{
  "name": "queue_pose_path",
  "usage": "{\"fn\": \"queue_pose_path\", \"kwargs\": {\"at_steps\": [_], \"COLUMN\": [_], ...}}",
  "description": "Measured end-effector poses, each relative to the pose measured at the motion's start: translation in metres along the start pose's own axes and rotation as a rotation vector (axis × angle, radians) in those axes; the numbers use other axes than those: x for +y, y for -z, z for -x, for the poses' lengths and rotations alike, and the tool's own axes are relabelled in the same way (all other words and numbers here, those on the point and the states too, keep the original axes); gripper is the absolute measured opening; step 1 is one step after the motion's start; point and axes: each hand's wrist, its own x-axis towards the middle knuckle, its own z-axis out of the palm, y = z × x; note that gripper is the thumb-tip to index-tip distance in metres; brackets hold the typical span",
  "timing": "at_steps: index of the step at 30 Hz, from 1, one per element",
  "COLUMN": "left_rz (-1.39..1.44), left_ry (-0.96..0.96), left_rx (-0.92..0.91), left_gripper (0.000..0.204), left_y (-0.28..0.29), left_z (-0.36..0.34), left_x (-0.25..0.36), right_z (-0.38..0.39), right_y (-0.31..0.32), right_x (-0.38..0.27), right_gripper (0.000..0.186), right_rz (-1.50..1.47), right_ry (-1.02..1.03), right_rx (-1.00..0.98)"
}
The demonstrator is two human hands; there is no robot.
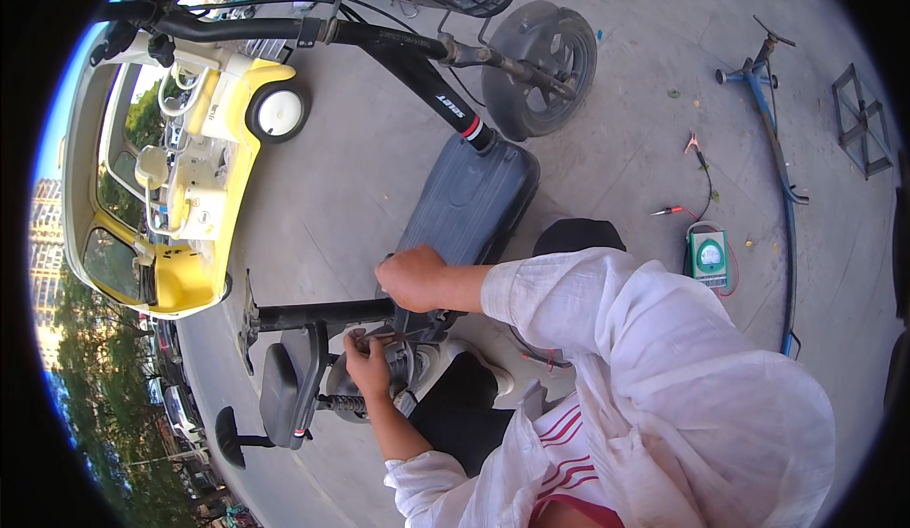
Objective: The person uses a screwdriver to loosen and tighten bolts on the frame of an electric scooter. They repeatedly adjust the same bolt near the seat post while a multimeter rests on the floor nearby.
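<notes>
My right hand (410, 277) is closed at the rear of the black scooter deck (464, 201), beside the frame's joint; whatever is inside its fingers is hidden. My left hand (370, 365) is closed lower down, just below a black post (303, 316), on a small part at the rear frame that I cannot make out. Next to it are the padded black seat (282, 395), a coil spring (338, 403) and the rear wheel area, partly hidden by my arms and legs.
The front wheel (545, 63) and handlebar (194, 27) lie ahead. A yellow vehicle (218, 168) stands left. At right are a green meter (709, 255) with clip leads (701, 177), a long blue stand (758, 92) and a metal frame (863, 120).
</notes>
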Motion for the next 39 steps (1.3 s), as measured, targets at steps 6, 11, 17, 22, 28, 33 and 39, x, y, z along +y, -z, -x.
{"fn": "queue_pose_path", "kwargs": {"at_steps": [6,11,17,22,28,33,39], "left_rz": [-0.237,-0.441,0.266,-0.100,-0.097,0.260,0.045], "left_ry": [0.004,0.051,0.005,0.113,0.141,-0.052,0.086], "left_rx": [0.015,0.015,-0.009,-0.013,0.022,0.036,0.009], "left_gripper": [0.020,0.025,0.024,0.022,0.021,0.019,0.025], "left_y": [0.003,0.001,-0.002,0.007,0.006,-0.004,0.000], "left_z": [0.001,0.004,0.005,-0.001,-0.002,0.002,0.001], "left_x": [0.012,0.034,0.003,0.000,0.004,-0.002,0.018], "right_z": [0.000,-0.002,-0.005,-0.002,-0.001,-0.002,0.002], "right_y": [0.000,-0.006,-0.009,-0.009,-0.008,-0.008,-0.003], "right_x": [-0.012,-0.010,-0.013,-0.012,-0.010,-0.011,-0.008], "right_gripper": [0.036,0.034,0.029,0.028,0.027,0.028,0.032], "right_rz": [-0.059,-0.053,-0.069,-0.062,-0.056,-0.021,0.031], "right_ry": [0.007,0.005,-0.005,0.007,0.010,0.010,0.038], "right_rx": [-0.006,-0.022,-0.020,-0.047,-0.070,-0.097,-0.129]}}
